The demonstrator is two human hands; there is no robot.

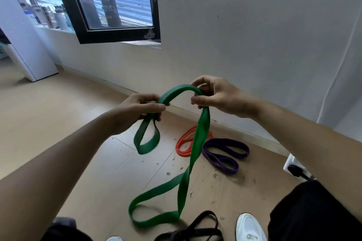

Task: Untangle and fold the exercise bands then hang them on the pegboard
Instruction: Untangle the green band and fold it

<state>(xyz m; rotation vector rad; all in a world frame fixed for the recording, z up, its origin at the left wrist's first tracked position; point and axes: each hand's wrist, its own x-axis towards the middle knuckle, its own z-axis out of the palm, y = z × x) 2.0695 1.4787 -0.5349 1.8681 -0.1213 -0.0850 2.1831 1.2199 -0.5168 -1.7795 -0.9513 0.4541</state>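
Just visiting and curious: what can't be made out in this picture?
Head view:
- Pegboard: not in the frame.
- Black band: cut off by the bottom edge.
- Orange band: partly hidden behind the hanging green band.
- Green band's fold inside the left hand: covered by fingers.
- Bottles on the windowsill: blurred, too small to identify.

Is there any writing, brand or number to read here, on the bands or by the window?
No text can be read anywhere.
No print shows on the green band, orange band, purple band or black band.
Labels on the bottles by the window: too blurred to read.
The mark in its corner: too small to read.
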